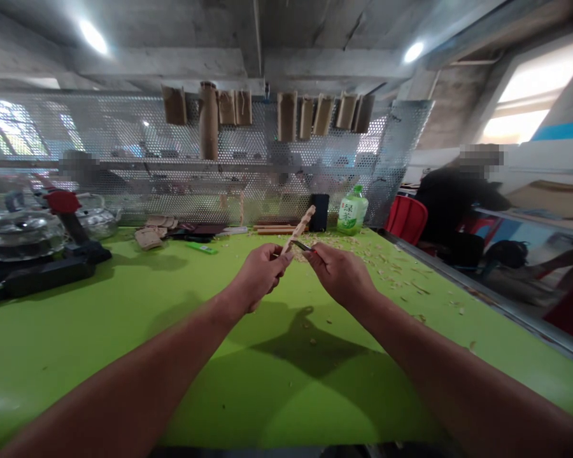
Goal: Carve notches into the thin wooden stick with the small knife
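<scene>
My left hand [261,275] is closed around the lower end of a pale carved wooden stick [298,229], which slants up and to the right. My right hand [340,275] grips a small knife [302,245], and its dark blade lies against the stick near my left fingers. My fingers hide most of the knife's handle. Many pale wood shavings [334,245] are scattered on the green worktable [124,331] just beyond my right hand.
A green-tea bottle [352,211], a black upright block [319,212] and wooden strips [272,229] stand at the table's back. Glassware [19,232] and a black-and-red stand [71,238] sit at left. A perforated metal screen [195,191] rises behind. A seated person [458,197] is beyond the right edge.
</scene>
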